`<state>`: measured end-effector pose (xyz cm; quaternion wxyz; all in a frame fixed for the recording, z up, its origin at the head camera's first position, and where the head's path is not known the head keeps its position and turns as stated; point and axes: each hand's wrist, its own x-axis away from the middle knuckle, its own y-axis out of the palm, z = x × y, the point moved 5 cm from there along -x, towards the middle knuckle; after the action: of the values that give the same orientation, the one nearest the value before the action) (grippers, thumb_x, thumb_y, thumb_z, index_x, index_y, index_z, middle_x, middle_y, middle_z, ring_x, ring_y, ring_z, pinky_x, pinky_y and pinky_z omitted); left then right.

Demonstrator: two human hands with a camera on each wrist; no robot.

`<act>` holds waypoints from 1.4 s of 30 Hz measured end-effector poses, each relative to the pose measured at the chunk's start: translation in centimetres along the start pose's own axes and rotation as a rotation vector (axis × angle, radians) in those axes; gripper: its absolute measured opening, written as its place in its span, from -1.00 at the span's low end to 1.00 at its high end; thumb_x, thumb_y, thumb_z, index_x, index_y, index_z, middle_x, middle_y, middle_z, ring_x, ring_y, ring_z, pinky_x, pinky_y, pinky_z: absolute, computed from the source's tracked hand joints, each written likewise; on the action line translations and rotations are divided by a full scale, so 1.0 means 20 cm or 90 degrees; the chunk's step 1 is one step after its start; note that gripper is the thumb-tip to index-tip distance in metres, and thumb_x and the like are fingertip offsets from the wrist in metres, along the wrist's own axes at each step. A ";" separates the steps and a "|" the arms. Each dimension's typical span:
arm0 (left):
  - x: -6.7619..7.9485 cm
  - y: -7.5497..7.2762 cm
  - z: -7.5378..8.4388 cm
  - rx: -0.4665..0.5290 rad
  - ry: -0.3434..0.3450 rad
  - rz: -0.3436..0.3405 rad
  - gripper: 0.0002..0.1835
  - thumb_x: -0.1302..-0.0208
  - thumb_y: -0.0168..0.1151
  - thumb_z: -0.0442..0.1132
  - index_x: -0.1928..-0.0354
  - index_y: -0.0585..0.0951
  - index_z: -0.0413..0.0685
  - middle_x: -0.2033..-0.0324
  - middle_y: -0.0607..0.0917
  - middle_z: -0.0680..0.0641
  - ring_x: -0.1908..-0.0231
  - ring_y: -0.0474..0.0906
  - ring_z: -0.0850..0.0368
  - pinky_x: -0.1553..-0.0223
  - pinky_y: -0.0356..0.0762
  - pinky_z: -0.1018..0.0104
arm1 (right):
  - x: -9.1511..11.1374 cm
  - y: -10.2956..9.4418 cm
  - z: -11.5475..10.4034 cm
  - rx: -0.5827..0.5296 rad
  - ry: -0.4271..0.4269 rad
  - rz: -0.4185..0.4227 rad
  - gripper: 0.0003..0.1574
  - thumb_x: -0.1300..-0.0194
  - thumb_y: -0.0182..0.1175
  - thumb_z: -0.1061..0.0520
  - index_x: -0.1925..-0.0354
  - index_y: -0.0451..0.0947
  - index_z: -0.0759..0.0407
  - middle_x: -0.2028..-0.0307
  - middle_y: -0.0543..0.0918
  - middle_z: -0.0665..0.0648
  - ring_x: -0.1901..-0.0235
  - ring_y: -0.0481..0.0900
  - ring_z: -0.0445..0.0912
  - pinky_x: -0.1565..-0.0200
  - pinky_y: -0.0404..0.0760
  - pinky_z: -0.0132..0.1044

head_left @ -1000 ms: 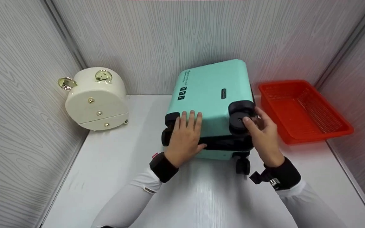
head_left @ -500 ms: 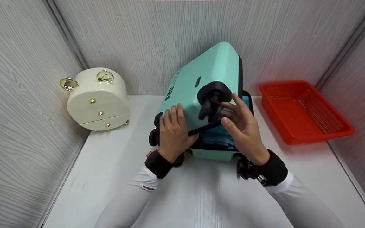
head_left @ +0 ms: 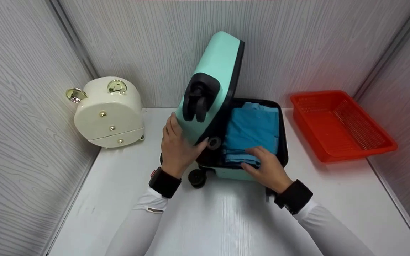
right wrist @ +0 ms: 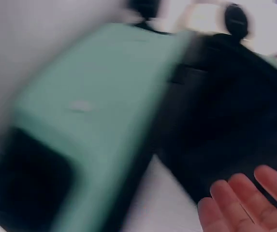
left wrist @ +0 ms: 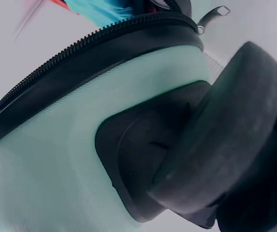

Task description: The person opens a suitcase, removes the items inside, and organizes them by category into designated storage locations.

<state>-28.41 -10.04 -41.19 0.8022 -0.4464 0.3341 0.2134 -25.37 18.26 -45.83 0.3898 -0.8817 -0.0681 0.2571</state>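
Observation:
A mint-green suitcase [head_left: 235,173] lies on its back on the table, its lid [head_left: 219,53] tilted up to the left. My left hand [head_left: 178,151] supports the lid's near end, fingers extended along the outer shell and thumb by the rim. In the left wrist view a black caster wheel [left wrist: 225,130] and the zipper [left wrist: 75,47] fill much of the frame. Folded blue clothes [head_left: 251,128] lie in the right part of the bottom shell. Over their near edge is my right hand [head_left: 271,174], fingers loosely spread, holding nothing. The right wrist view is blurred.
A cream round case [head_left: 109,121] with gold ears stands at the back left. To the right sits a red plastic basket [head_left: 336,128]. Behind everything rises a grey wood-grain wall [head_left: 279,46], with side walls left and right.
The suitcase lid has swung up and left, uncovering the blue clothes. My left hand moved left with it. My right hand left the lid's wheel and came down over the clothes.

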 end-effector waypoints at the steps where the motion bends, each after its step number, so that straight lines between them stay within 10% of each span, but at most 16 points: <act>1: 0.00 0.00 -0.01 0.011 -0.009 0.001 0.30 -0.07 0.66 0.27 -0.54 0.17 -0.46 -0.38 0.47 -0.45 -0.24 0.58 -0.38 -0.22 0.70 -0.23 | 0.01 0.04 0.03 0.022 0.016 -0.027 -0.37 -0.42 0.50 0.06 -0.30 0.62 0.33 -0.19 0.71 0.32 -0.23 0.68 0.19 -0.26 0.69 0.14; 9: 0.01 -0.02 -0.10 0.100 -0.085 -0.004 0.29 -0.11 0.61 0.25 -0.61 0.09 -0.33 -0.46 0.41 -0.40 -0.30 0.52 -0.40 -0.11 0.71 -0.35 | 0.07 0.14 0.13 0.147 0.010 -0.062 -0.33 -0.29 0.59 0.00 -0.22 0.67 0.33 -0.07 0.74 0.32 -0.10 0.70 0.23 -0.12 0.73 0.15; 23: -0.01 -0.03 -0.18 0.128 -0.146 -0.030 0.34 -0.16 0.56 0.28 -0.67 0.00 -0.33 -0.50 0.35 -0.41 -0.39 0.45 -0.36 -0.14 0.67 -0.37 | 0.07 0.16 0.13 0.178 -0.020 -0.003 -0.87 -0.32 0.54 0.23 0.19 0.80 0.24 0.27 0.79 0.19 0.19 0.77 0.11 0.13 0.79 0.00; 42: 0.04 -0.02 -0.28 0.232 -0.238 -0.042 0.41 -0.21 0.54 0.28 -0.70 -0.15 -0.37 -0.63 0.19 -0.41 -0.52 0.37 -0.31 -0.47 0.44 -0.22 | 0.13 0.05 0.22 0.169 0.012 -0.020 -0.91 -0.36 0.51 0.23 0.23 0.80 0.26 0.33 0.77 0.18 0.25 0.74 0.08 0.13 0.76 0.01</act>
<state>-29.63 -15.01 -43.70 0.9237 -0.2580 0.1981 0.2026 -25.32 21.20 -50.11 0.5074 -0.8236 -0.0434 0.2496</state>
